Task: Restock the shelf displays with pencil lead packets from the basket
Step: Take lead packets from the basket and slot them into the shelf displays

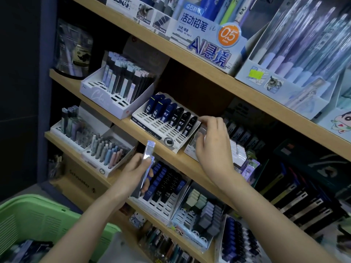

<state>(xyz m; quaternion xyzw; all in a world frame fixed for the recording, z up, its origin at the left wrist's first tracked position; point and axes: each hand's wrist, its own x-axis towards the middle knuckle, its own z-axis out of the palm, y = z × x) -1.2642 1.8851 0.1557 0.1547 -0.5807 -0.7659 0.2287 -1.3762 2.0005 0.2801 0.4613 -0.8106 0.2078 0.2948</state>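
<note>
Tiered wooden shelves are crowded with stationery displays. A green slotted plastic basket is seen lower left, with blurred dark packets inside. A white slotted tray of dark lead cases sits mid-shelf. The right hand is raised and curled on a clear packet just beside the tray's right edge. The left hand, lower and apart, grips slim glossy lead packets upright.

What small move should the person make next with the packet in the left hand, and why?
Probably raise the packet in the left hand toward the white tray, whose front slots look empty; the right hand is at its right edge.
</note>
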